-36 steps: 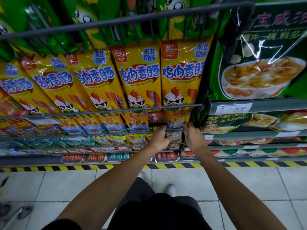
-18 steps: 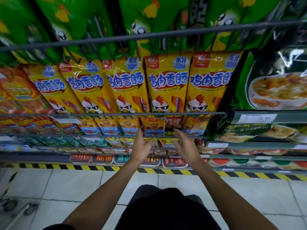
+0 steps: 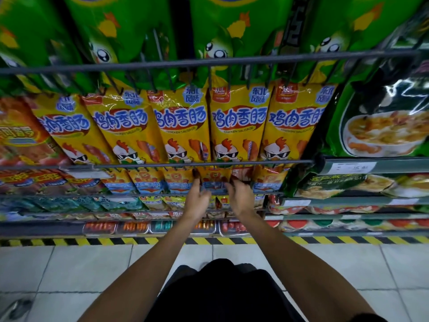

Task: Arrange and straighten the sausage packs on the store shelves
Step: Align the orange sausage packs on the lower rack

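Stood over the pale floor tiles, just short of the hazard stripe at the foot of the shelving, with both forearms stretched forward and up.

Had lifted both hands within the last second: from a lower row of small packs, through an open, spread reach, to the row of lion-printed packs directly under the middle rail. Had also drifted leftward along the shelf, away from the rightmost yellow column. Judged from that: finished with the lower row, started on a new pack one tier higher.

Set the left hand and right hand close together but apart, flanking a single lion pack. Stretched a left finger straight up along that pack's left edge, touching it rather than wrapping it. Curled the right fingertips in toward its right edge; could not tell whether pinching or merely nudging.

Found the remaining sausage packs beyond and above the hands: yellow chicken sausage packs standing in a leaning line behind the rail, tilted more toward the left end. Saw green packs on the tier overhead, untouched, and a green soup bag off to the right.
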